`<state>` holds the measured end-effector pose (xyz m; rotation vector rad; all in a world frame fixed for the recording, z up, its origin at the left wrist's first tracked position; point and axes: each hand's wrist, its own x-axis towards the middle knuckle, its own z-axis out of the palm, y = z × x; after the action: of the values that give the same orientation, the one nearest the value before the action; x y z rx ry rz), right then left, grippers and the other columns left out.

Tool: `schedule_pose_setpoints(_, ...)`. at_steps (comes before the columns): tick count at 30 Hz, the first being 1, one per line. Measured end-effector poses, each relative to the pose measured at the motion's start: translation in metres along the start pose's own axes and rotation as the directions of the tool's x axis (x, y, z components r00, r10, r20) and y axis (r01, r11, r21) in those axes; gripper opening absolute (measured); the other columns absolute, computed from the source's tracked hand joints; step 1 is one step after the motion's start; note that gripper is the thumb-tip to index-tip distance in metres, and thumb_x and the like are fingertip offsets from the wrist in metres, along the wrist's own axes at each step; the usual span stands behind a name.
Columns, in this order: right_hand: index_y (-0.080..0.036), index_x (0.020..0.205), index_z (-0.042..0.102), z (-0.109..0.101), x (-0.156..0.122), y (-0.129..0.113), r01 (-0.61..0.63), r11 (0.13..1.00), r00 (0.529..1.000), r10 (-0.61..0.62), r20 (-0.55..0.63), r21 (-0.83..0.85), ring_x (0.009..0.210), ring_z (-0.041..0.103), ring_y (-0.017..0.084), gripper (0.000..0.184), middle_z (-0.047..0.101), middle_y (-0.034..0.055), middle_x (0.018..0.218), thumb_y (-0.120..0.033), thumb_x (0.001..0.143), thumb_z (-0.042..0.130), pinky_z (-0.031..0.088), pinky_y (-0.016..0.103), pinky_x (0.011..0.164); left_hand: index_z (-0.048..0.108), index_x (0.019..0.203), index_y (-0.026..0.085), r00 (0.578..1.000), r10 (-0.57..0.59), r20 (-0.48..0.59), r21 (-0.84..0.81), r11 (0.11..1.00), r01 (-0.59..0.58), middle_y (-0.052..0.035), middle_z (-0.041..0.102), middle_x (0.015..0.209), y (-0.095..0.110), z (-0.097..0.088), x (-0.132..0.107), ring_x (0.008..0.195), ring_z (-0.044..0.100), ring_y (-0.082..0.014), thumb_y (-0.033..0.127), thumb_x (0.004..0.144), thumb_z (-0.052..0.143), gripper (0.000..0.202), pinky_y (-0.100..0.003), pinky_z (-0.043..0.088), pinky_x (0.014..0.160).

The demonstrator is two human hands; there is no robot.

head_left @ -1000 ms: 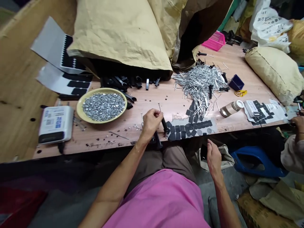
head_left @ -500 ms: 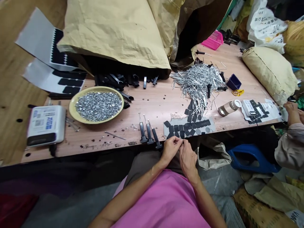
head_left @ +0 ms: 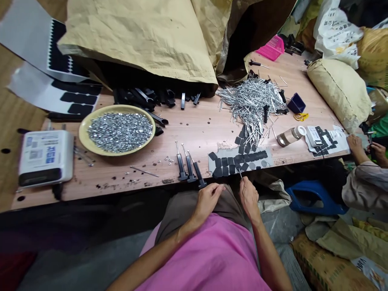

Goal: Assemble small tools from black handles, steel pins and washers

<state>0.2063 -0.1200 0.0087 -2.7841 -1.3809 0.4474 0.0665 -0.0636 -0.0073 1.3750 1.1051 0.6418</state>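
Note:
My left hand (head_left: 208,198) rests over my lap at the table's near edge, fingers curled in a pinch; what it holds is too small to make out. My right hand (head_left: 249,195) is beside it, pinched on a thin metal pin (head_left: 240,174) that points up toward a sheet of black pads (head_left: 239,161). Three black-handled assembled pieces (head_left: 189,167) lie side by side on the table just left of the sheet. A pile of metal pins (head_left: 253,101) lies further back.
A yellow dish of small metal washers (head_left: 117,130) sits at left, a white box (head_left: 45,155) beyond it. Large tan sacks (head_left: 142,36) and loose black parts (head_left: 151,99) fill the back. Another person's hands (head_left: 359,147) work at the right end, near a small bottle (head_left: 289,136).
My left hand set a third black-handled piece down beside the others, then came back to the table edge. Both hands met there, then parted slightly, the right now holding a pin.

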Motion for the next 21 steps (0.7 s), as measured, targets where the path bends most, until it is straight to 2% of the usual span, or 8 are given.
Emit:
schedule_pose_setpoints(3,-0.017,0.089,0.058,-0.001,0.002,-0.002,-0.013,0.999,0.999,0.012,-0.034,-0.036,0.068,0.057,0.012,0.026,0.062,0.0066,0.081,-0.020,0.097,0.033,0.029,0.023,0.055,0.071,0.068,0.021,0.996,0.029,-0.089,-0.016,0.999,-0.031,-0.0035,0.073,0.070,0.006,-0.012,0.002,0.065,0.065,-0.0170,0.040,0.080,0.051,0.030,-0.025,0.049,0.063)
schedule_pose_setpoints(7,-0.019,0.087,0.057,-0.007,0.010,-0.004,-0.107,0.993,0.994,0.108,0.009,-0.040,0.062,0.054,0.011,0.027,0.060,0.0015,0.072,-0.022,0.099,0.033,0.024,0.024,0.054,0.071,0.070,0.021,0.982,0.037,-0.186,-0.052,0.998,-0.047,-0.0039,0.075,0.074,0.008,-0.023,0.008,0.073,0.069,-0.0192,0.041,0.079,0.052,0.029,-0.027,0.052,0.069)
schedule_pose_setpoints(11,-0.018,0.091,0.058,-0.002,0.008,-0.023,-0.176,0.980,0.983,0.181,0.042,-0.091,0.060,0.054,0.010,0.027,0.061,0.0005,0.073,-0.022,0.099,0.033,0.021,0.024,0.053,0.071,0.073,0.019,0.968,0.009,-0.250,-0.069,0.997,-0.027,-0.0049,0.075,0.076,0.010,-0.031,0.011,0.075,0.069,-0.0199,0.043,0.079,0.052,0.032,-0.028,0.052,0.070)
schedule_pose_setpoints(13,-0.019,0.092,0.059,0.004,0.003,-0.037,-0.138,0.982,0.986,0.148,0.074,-0.128,0.059,0.054,0.010,0.023,0.062,0.0013,0.077,-0.022,0.098,0.037,0.020,0.025,0.052,0.071,0.074,0.018,0.963,-0.002,-0.269,-0.062,0.998,-0.015,-0.0050,0.075,0.075,0.012,-0.035,0.012,0.073,0.068,-0.0191,0.043,0.079,0.051,0.033,-0.027,0.052,0.069)
schedule_pose_setpoints(16,-0.021,0.092,0.059,0.007,-0.001,-0.049,-0.010,0.992,0.991,0.027,0.130,-0.126,0.061,0.057,0.010,0.019,0.065,0.0013,0.081,-0.024,0.096,0.041,0.021,0.025,0.051,0.071,0.074,0.017,0.958,-0.008,-0.288,-0.056,0.998,-0.008,-0.0040,0.073,0.071,0.014,-0.039,0.013,0.068,0.066,-0.0177,0.043,0.079,0.051,0.033,-0.025,0.051,0.065)
schedule_pose_setpoints(17,-0.021,0.092,0.059,0.005,-0.001,-0.050,-0.032,0.991,0.990,0.049,0.132,-0.129,0.063,0.058,0.010,0.020,0.065,0.0014,0.081,-0.024,0.096,0.040,0.021,0.025,0.052,0.071,0.074,0.017,0.956,-0.006,-0.294,-0.052,0.999,-0.010,-0.0035,0.072,0.069,0.014,-0.040,0.014,0.067,0.066,-0.0173,0.043,0.080,0.051,0.033,-0.025,0.050,0.063)
schedule_pose_setpoints(20,-0.019,0.096,0.058,-0.002,0.001,-0.048,-0.202,0.967,0.971,0.219,0.099,-0.156,0.065,0.061,0.012,0.026,0.067,0.0036,0.080,-0.021,0.098,0.033,0.023,0.025,0.052,0.071,0.074,0.017,0.949,0.011,-0.315,-0.017,1.000,-0.018,-0.0022,0.069,0.064,0.014,-0.041,0.016,0.063,0.063,-0.0159,0.043,0.081,0.051,0.034,-0.023,0.047,0.057)
schedule_pose_setpoints(21,-0.019,0.096,0.058,-0.003,0.001,-0.048,-0.212,0.964,0.969,0.229,0.095,-0.162,0.066,0.061,0.012,0.026,0.067,0.0045,0.082,-0.021,0.098,0.033,0.023,0.025,0.053,0.071,0.074,0.017,0.945,0.019,-0.326,-0.001,1.000,-0.020,-0.0018,0.068,0.062,0.014,-0.041,0.017,0.062,0.062,-0.0153,0.043,0.082,0.050,0.034,-0.022,0.046,0.055)
